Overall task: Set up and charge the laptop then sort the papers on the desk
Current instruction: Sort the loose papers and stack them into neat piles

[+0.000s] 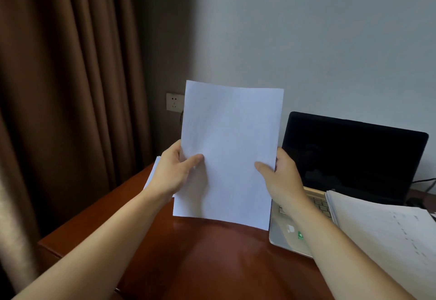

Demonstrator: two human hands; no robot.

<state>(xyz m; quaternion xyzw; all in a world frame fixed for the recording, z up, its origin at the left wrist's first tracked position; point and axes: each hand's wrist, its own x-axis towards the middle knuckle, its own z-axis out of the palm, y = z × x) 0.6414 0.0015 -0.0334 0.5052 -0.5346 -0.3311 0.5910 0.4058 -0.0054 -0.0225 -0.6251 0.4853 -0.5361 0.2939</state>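
Observation:
A blank white sheaf of paper (230, 148) stands upright, its bottom edge on the brown desk (200, 259). My left hand (173, 171) grips its left edge, thumb on the front. My right hand (280, 174) grips its right edge the same way. To the right an open laptop (354, 158) with a dark screen sits on the desk. A stack of printed papers (387, 231) lies over its keyboard's right part. More white sheets (153, 172) peek out behind my left hand.
A wall socket (174, 101) is on the wall left of the held paper, with a dark cable hanging under it. Brown curtains (70, 87) hang on the left. Black cables (424, 184) run behind the laptop at the right.

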